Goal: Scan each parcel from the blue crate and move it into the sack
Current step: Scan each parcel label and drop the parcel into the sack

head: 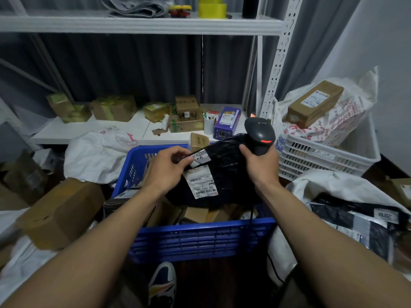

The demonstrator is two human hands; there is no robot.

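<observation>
One shoe point(162, 283) shows on the dark floor just below the near wall of the blue crate point(200, 238). Two bare forearms reach over that wall. Inside the crate, under the hands, lie several small cardboard boxes point(195, 214), at least three, partly hidden by what is held above them.

One black poly-bag parcel point(224, 170) is held over the middle of the crate, between the two hands. It bears two white labels: a larger shipping label point(201, 182) facing up, and a smaller one point(199, 157) at the bag's upper left edge. The bag's long axis runs roughly from the crate's near left to its far right, and the print on the larger label reads upside down from here.

The left hand point(171, 167) has its fingers point(185, 160) pinched on the bag's edge at the smaller label. The right hand point(260, 165) is wrapped round the grip of one black handheld scanner point(259, 134), head up, a red light strip on it; this hand also touches the bag's right edge.

Right of the crate lies one white sack point(329, 187), open, with black and grey poly bags point(360, 223) in it. Left of the crate sits a large brown carton point(62, 212). Beyond the crate's right corner stands one white slotted crate point(327, 156) holding a printed bag and a long brown box point(315, 103). Behind the crate, a low white shelf point(124, 130) carries about six taped boxes, and an upper shelf holds two yellow tape rolls point(212, 7).
</observation>
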